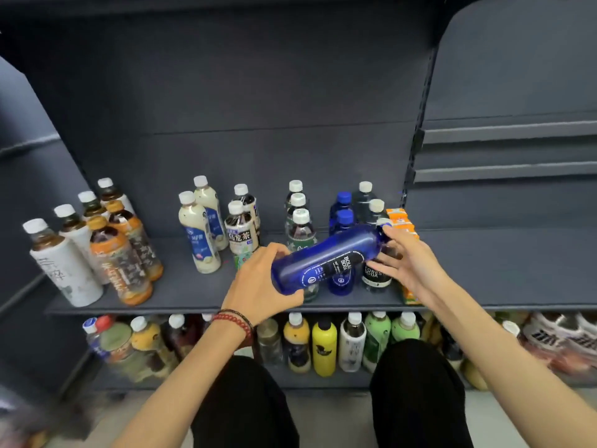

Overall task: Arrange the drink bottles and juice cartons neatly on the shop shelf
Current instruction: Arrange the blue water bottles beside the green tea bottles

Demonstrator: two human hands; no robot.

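Above shelf (193, 294), left hand (258, 281) gripping blue bottle (326, 257), neck seemingly behind right hand (410, 260)

One view only, recorded from a head-worn wide-angle camera. It is directed forward and down onto the dark shelf (181, 292), taken at close range, within reach of both arms. The left hand (255, 282), right hand (410, 260) and the blue bottle (326, 257) between them are framed at centre. The lower-shelf bottles (324, 349) and black-clad knees (245, 405) are caught along the bottom edge. Straight lines are bowed near the margins.
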